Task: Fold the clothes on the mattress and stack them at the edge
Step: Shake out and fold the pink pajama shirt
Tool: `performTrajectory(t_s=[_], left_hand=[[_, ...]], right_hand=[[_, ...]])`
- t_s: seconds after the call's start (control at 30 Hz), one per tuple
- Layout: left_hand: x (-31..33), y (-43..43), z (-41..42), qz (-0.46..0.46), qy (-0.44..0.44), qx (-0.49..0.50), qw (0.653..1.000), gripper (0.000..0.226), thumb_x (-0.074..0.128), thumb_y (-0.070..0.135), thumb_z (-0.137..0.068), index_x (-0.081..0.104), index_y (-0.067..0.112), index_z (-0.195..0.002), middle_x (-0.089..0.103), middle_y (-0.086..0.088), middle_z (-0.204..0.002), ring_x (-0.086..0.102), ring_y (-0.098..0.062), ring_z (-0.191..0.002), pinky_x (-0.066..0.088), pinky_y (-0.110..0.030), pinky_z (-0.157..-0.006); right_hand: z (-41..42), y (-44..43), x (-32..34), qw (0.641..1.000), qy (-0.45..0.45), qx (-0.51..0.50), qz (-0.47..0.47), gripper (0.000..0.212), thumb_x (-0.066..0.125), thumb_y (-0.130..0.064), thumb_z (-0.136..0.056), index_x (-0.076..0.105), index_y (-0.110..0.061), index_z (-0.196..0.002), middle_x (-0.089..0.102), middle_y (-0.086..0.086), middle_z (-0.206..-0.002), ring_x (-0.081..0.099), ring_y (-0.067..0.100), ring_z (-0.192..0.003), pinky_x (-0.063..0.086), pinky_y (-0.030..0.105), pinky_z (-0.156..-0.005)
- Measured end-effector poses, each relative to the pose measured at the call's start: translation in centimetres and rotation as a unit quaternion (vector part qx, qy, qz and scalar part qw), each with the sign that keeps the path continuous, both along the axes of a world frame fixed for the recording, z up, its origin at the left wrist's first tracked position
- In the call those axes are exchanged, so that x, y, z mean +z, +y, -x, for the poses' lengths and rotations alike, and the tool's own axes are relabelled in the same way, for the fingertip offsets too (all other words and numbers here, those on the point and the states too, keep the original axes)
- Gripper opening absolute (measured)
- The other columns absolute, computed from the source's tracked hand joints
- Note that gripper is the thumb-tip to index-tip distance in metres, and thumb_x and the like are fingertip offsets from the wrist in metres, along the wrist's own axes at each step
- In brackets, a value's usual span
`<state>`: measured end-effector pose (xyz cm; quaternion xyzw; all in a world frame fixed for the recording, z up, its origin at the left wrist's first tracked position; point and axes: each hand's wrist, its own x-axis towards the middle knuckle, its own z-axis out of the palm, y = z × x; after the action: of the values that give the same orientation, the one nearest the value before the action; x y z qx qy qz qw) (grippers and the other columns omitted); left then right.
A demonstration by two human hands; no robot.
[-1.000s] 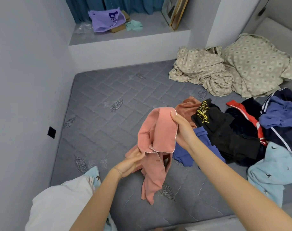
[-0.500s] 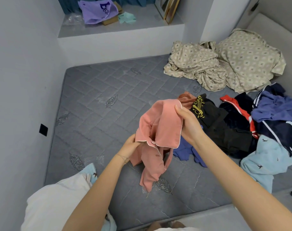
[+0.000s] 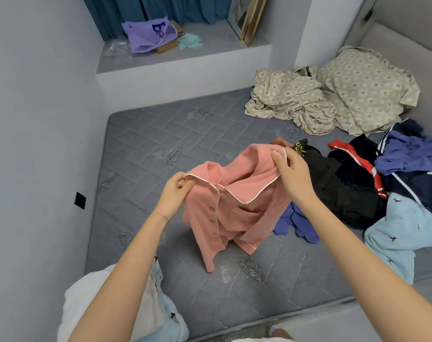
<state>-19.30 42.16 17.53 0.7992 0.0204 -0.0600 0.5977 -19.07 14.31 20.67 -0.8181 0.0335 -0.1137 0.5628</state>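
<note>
Over the grey quilted mattress (image 3: 148, 144), holding up a pink shirt (image 3: 234, 201) by its white-edged collar, pinched at one end in the left hand (image 3: 174, 193) and at the other in the right hand (image 3: 293, 174), beside a heap of unfolded clothes (image 3: 345, 193).

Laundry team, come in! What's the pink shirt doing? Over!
Left hand, right hand: both pinching the collar edge. Pink shirt hanging over the mattress, not folded yet. Clothes pile to the right.
</note>
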Motion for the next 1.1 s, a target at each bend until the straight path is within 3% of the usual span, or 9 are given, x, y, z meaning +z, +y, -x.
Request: performTrajectory(t_s=[0.2,0.33,0.37,0.43,0.5,0.57,0.63,0.87,1.1], left_hand=[[3.0,-0.8,3.3,0.014,0.02,-0.005,1.0,0.026,0.055,0.017,-0.096,0.053,-0.008,-0.1,0.052,-0.011,-0.088,0.044,-0.018,-0.086,0.032,-0.033,-0.08],[3.8,-2.6,6.2,-0.059,0.001,0.024,0.998,0.014,0.049,0.021,-0.099,0.053,0.007,-0.101,0.051,-0.003,-0.093,0.045,-0.01,-0.086,0.037,-0.023,-0.076],[4.0,-3.2,7.1,-0.077,-0.006,0.036,0.996,0.012,0.047,0.023,-0.1,0.052,0.013,-0.102,0.051,0.001,-0.096,0.047,-0.006,-0.086,0.037,-0.017,-0.077],[4.4,-4.4,8.8,-0.077,-0.017,0.067,0.995,0.011,0.043,0.026,-0.101,0.05,0.02,-0.107,0.052,0.006,-0.106,0.049,0.002,-0.092,0.038,-0.014,-0.082],[4.8,-5.6,10.5,-0.04,-0.024,0.11,0.993,0.013,0.042,0.026,-0.102,0.05,0.023,-0.112,0.052,0.007,-0.115,0.05,0.001,-0.102,0.037,-0.018,-0.089],[5.3,-6.7,12.0,0.011,-0.023,0.14,0.99,0.015,0.042,0.027,-0.102,0.053,0.026,-0.111,0.055,0.009,-0.115,0.051,-0.002,-0.105,0.039,-0.021,-0.091],[5.6,-7.9,13.3,0.069,-0.02,0.154,0.985,0.014,0.044,0.028,-0.101,0.056,0.031,-0.106,0.058,0.012,-0.111,0.054,0.0,-0.101,0.042,-0.021,-0.088],[6.6,-10.5,15.2,0.116,0.004,0.153,0.981,0.02,0.043,0.023,-0.1,0.058,0.036,-0.101,0.06,0.012,-0.106,0.057,0.002,-0.092,0.046,-0.019,-0.077],[6.8,-11.5,16.1,0.07,0.048,0.096,0.992,0.022,0.038,0.028,-0.101,0.056,0.041,-0.1,0.058,0.011,-0.102,0.055,0.0,-0.086,0.044,-0.022,-0.071]], right_hand=[[1.7,-3.1,2.3,0.997,0.055,0.049,0.024,0.039,0.055,-0.03,-0.095,0.052,0.004,-0.075,0.052,0.021,-0.082,0.045,0.015,-0.075,0.032,0.034,-0.069],[4.1,-5.0,4.2,0.987,0.106,0.111,-0.047,0.043,0.055,-0.036,-0.095,0.036,-0.006,-0.071,0.045,0.005,-0.076,0.044,0.014,-0.076,0.031,0.034,-0.07],[4.8,-5.6,4.7,0.977,0.14,0.121,-0.105,0.041,0.056,-0.04,-0.094,0.064,0.0,-0.097,0.051,-0.002,-0.076,0.048,0.012,-0.078,0.034,0.032,-0.073],[6.0,-7.4,5.2,0.947,0.192,0.182,-0.181,0.021,0.063,-0.042,-0.087,0.069,-0.029,-0.072,0.063,-0.009,-0.077,0.058,0.013,-0.082,0.04,0.031,-0.078],[7.7,-9.6,5.5,0.935,0.199,0.268,-0.122,0.019,0.074,-0.038,-0.075,0.071,-0.029,-0.092,0.071,-0.013,-0.091,0.066,0.012,-0.092,0.05,0.027,-0.077],[9.0,-11.4,5.5,0.937,0.205,0.28,-0.038,0.062,0.086,-0.035,-0.065,0.057,-0.026,-0.119,0.065,-0.011,-0.113,0.063,0.009,-0.105,0.053,0.03,-0.086],[10.2,-12.3,5.2,0.956,0.173,0.229,0.056,0.075,0.088,-0.035,-0.063,0.041,-0.024,-0.121,0.053,-0.006,-0.118,0.055,0.008,-0.107,0.05,0.03,-0.088],[12.6,-13.4,3.4,0.965,0.021,0.175,0.196,0.044,0.084,-0.021,-0.066,0.042,-0.013,-0.08,0.05,-0.01,-0.075,0.045,0.002,-0.067,0.035,0.011,-0.056],[12.6,-13.4,0.8,0.925,0.026,0.207,0.317,0.02,0.071,-0.016,-0.072,0.053,-0.009,-0.076,0.057,0.002,-0.075,0.054,0.024,-0.077,0.034,0.032,-0.06]])
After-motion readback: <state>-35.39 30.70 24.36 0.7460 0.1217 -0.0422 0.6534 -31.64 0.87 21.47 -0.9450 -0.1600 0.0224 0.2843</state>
